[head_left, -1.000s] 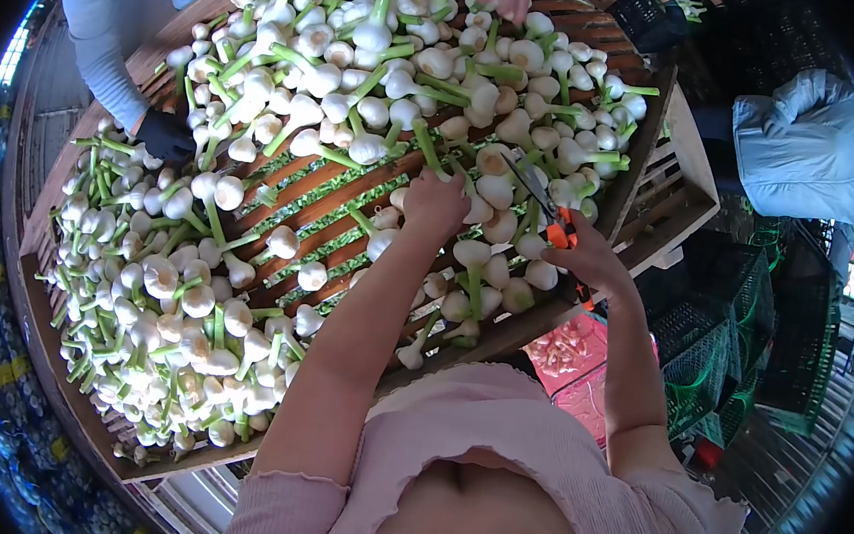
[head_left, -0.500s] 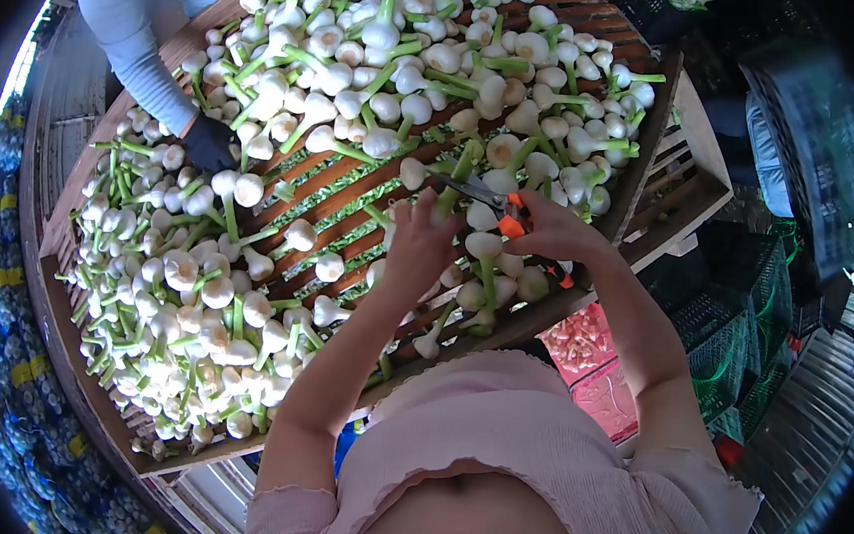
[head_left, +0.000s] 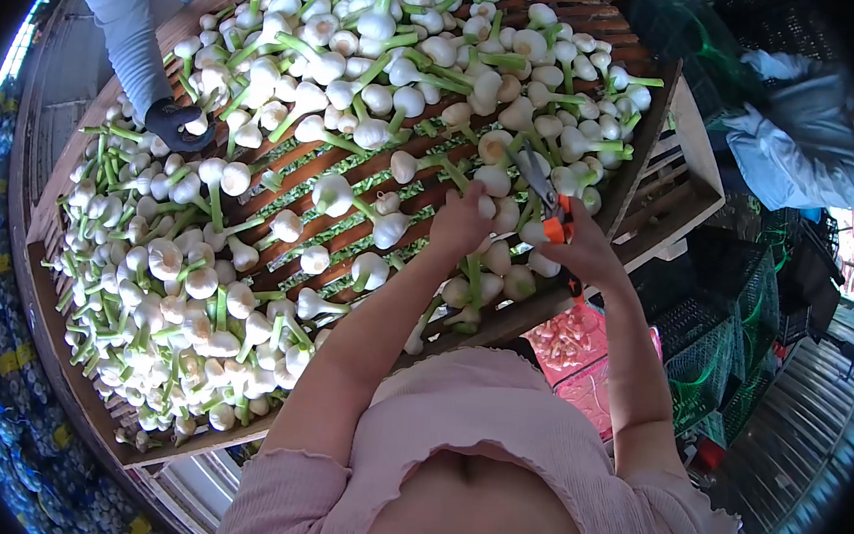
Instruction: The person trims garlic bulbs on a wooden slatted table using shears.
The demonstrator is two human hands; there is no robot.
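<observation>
My right hand (head_left: 584, 247) is closed around orange-handled pruning shears (head_left: 535, 173), whose metal blades point away from me over the garlic. Beside it, the fingers of my left hand (head_left: 463, 222) are curled on a garlic bulb (head_left: 487, 207), which they partly hide. Just beyond those fingers lies another garlic bulb (head_left: 405, 168) with its green stem towards my hand. A white bulb with a cut stem (head_left: 333, 194) rests on the slats to the left, near another bulb (head_left: 390, 230).
A wooden slatted table (head_left: 298, 179) with raised edges bears heaps of garlic (head_left: 174, 297). Across it, a co-worker's gloved hand (head_left: 179, 127) holds a bulb. Another person's light-blue clothing (head_left: 793, 145) is at right. Dark crates (head_left: 708, 334) and a pink container (head_left: 599, 381) stand below.
My left hand has moved right, off the stem it was at, onto another bulb. The shears have swung away from that stem. A bulb now lies on the slats; the co-worker's hand has lifted one.
</observation>
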